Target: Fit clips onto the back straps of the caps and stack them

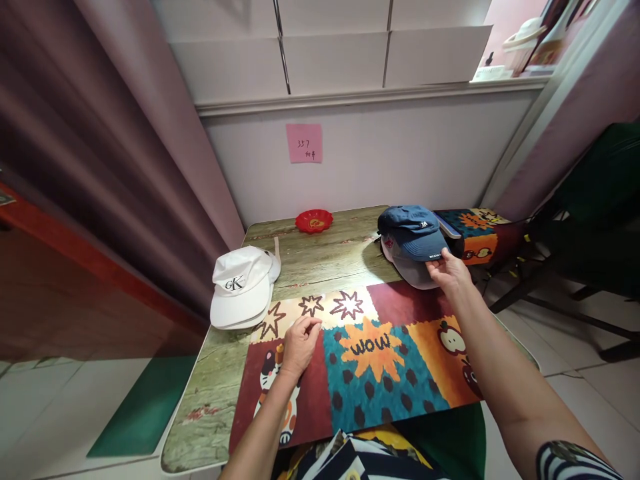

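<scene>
Wood-grain table (210,387), navy cap (407,223) at one o'clock
Your right hand (450,272) pinches its brim (425,247); your left hand (300,343), fingertips together, is over the patterned mat (350,400), white cap (243,283) at eleven o'clock

Wood-patterned table (213,383) with 1 colourful mat (387,393), 1 red dish (314,221), stacked white caps (241,288) and 1 grey cap (416,272)

Illumination is moderate. The window at upper right is the brightest area, its contents washed pale. A bright patch with a soft-edged shadow lies on the tabletop (320,257) beside the blue cap (411,230). The curtain (115,133) at left is dim. Wide-angle distortion stretches objects toward the frame edges.
</scene>
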Motion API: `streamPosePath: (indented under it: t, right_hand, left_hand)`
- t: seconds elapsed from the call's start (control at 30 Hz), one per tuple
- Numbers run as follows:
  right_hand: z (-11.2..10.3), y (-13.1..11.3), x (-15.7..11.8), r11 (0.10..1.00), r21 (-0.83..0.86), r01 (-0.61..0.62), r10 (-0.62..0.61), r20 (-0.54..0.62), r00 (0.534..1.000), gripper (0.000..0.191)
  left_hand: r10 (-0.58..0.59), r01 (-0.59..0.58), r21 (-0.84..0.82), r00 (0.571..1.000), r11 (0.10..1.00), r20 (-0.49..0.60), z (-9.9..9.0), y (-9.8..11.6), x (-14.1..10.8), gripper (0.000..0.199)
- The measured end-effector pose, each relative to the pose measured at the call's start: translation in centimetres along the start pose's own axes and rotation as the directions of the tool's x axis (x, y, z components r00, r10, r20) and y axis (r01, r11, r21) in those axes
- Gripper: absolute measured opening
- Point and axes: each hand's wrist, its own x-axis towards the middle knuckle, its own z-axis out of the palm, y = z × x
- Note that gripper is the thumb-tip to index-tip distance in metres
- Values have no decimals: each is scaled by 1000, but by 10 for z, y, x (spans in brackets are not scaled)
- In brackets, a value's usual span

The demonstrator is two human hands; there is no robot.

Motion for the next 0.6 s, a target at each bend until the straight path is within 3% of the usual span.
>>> streamPosePath:
  t: [0.2,0.37,0.47,0.6]
  right_hand:
    - [-21,26,-3,983,-169,65,-91,-146,985,8]
    - [-26,35,1,934,-330,135,-235,-287,929,18]
    - [-30,29,3,896,-421,144,-281,-284,917,38]
    - [-43,19,4,859,-496,125,-274,-240,931,33]
  left_hand:
    - [-6,6,-7,1000,1000,2,-1,2,0,22]
    - [-10,10,-15,1000,1000,4,-1,1,-1,23]
    - [-13,13,-11,1000,1000,5,-1,1,-1,24]
    - [-12,12,-7,1000,1000,4,-1,1,-1,24]
